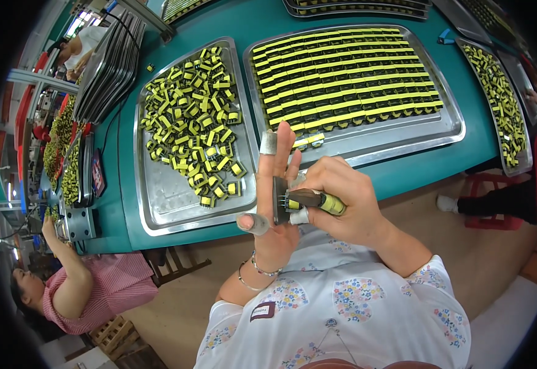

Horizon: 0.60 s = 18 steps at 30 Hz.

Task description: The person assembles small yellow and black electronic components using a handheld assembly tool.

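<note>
My left hand (279, 237) is raised over the table's front edge, index finger and thumb stretched out, with grey covers on their tips. A flat dark metal piece (278, 200) rests upright in its palm, under partly hidden fingers. Beside that piece is a small yellow-and-black coil component (292, 202), its thin pins toward the metal. My right hand (351, 194) is closed around a tool with a brown pointed end and a yellow-wrapped handle (333, 205); its exact kind is unclear. The tool's tip meets the component. My right thumb, white-wrapped, presses close below it.
A metal tray (157, 212) of loose coil components lies left on the green table (111, 203). Another tray (397, 138) holds neat rows of them. Further trays (514, 163) stand right and behind; stacked trays (105, 74) lean left. Blue-handled cutters (446, 37) lie far right. Co-workers sit nearby.
</note>
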Available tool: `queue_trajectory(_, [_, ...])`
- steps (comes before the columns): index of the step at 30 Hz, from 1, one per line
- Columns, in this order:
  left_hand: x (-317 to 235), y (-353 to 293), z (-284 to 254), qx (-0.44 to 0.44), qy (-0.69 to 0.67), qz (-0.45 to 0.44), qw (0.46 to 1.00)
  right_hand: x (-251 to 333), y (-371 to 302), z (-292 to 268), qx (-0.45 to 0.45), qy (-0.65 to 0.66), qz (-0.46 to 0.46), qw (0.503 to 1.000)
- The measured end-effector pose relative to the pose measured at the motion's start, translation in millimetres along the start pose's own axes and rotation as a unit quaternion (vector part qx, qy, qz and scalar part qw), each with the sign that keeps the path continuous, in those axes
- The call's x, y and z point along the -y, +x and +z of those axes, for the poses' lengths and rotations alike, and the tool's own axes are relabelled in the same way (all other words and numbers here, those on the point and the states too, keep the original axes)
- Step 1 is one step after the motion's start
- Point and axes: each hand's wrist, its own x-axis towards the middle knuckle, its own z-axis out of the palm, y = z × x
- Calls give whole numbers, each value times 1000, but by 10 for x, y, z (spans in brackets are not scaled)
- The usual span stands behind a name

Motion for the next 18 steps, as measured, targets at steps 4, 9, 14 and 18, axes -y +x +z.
queue_trajectory(4, [-21, 17, 14, -4, 37, -43, 998, 16, -57, 37, -14, 12, 19, 1000])
queue_trajectory(9, [-16, -79, -57, -11, 151, 1, 988, 33, -98, 73, -28, 77, 43, 996])
queue_trajectory(14, [-31, -66, -99, -43, 299, 61, 951, 46, -105, 62, -15, 101, 72, 992])
queue_trajectory(18, [-68, -6, -311, -113, 397, 203, 888, -23, -131, -24, -96, 175, 129, 971])
